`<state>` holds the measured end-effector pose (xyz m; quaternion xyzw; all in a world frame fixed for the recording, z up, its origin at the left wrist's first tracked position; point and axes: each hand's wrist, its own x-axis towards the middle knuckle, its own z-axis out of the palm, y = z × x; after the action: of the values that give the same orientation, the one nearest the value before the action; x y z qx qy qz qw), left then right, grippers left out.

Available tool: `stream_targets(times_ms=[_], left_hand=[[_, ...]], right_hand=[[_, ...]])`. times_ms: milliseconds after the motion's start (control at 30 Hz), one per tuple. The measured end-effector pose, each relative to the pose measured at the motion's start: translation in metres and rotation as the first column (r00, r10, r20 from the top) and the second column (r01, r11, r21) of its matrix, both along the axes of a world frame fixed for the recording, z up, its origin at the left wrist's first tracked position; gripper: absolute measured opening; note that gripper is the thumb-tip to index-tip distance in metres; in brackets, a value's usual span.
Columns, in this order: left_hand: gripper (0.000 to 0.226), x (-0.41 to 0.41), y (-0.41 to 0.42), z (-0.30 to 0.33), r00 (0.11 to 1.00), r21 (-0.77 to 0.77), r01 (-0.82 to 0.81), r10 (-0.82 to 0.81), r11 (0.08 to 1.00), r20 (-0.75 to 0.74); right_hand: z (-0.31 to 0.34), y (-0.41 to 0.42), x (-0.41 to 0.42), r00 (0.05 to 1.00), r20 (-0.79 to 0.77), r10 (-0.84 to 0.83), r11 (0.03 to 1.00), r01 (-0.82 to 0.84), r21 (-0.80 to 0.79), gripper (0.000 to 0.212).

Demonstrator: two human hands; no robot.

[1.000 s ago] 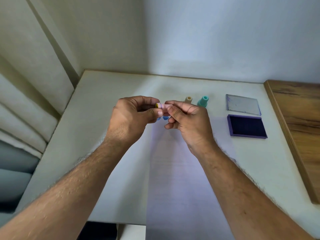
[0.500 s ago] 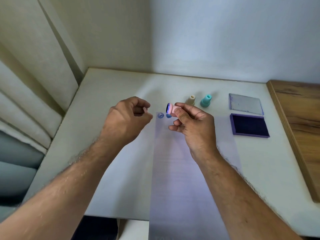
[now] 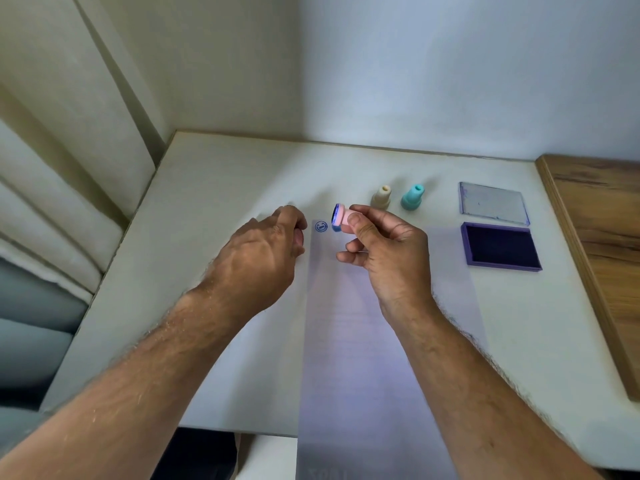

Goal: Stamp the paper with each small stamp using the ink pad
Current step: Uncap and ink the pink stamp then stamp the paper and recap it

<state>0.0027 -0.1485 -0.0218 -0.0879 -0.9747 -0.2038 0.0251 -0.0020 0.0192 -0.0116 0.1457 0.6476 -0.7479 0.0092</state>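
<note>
your right hand (image 3: 388, 251) pinches the pink stamp (image 3: 341, 216) above the paper's far end, inked face turned left. your left hand (image 3: 263, 251) hovers at the paper's (image 3: 363, 341) left edge, fingers curled; cannot tell if it holds anything. one blue print (image 3: 321, 226) sits at the paper's far left corner. beige stamp (image 3: 381, 197) and teal stamp (image 3: 412, 198) stand upright on the bench (image 3: 221, 188). open ink pad (image 3: 501, 246) lies to the right, its lid (image 3: 492, 203) just behind.

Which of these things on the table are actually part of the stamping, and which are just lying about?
In the job:
- pink stamp, pinched in the right hand
- beige stamp
- teal stamp
- ink pad
- paper, with one blue print

Just lying about:
- ink pad lid
- wooden board
</note>
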Motion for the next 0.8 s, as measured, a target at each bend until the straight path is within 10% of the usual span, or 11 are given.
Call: stream_targets(times_ms=[333,567,800], left_hand=[[0.024,-0.003,0.0,0.005,0.983,-0.007,-0.131,0.131,0.991,0.131],[0.043,-0.008,0.007,0.019,0.965,0.019,-0.186,0.179,0.982,0.19],[0.049,-0.013,0.036,0.041,0.979,0.13,-0.192,0.18,0.973,0.098]], right_hand=[[0.001,0.002,0.001,0.999,0.036,-0.011,1.0,0.012,-0.026,0.015],[0.011,0.002,0.002,0.982,0.154,0.106,0.843,-0.006,-0.538,0.014],[0.024,0.01,0.009,0.978,0.106,0.178,0.742,-0.063,-0.667,0.021]])
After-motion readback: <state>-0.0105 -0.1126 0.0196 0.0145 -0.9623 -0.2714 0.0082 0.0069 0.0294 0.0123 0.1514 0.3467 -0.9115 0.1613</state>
